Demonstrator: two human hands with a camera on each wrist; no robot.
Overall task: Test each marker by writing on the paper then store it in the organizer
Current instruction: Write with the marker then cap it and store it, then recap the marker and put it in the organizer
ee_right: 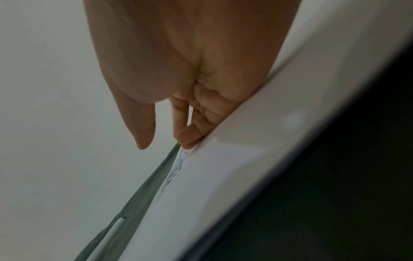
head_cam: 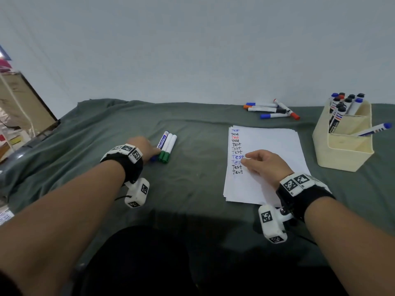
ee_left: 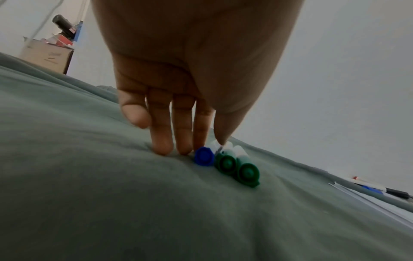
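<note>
Green cloth covers the tabletop [head_cam: 192, 189]. Eleven "Test" lines fill the paper [head_cam: 275, 146] under the relaxed, empty right hand [head_cam: 265, 165]; several markers already fill the organizer [head_cam: 342, 154]. The left hand [head_cam: 145, 148], fingers straight, touches the blue marker [ee_left: 203, 156] beside two green ones; five more lie behind the paper, so I judge the task roughly half done.

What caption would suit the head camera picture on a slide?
Left hand touches a blue marker beside two green ones; right hand rests on the paper of "Test" lines.
</note>
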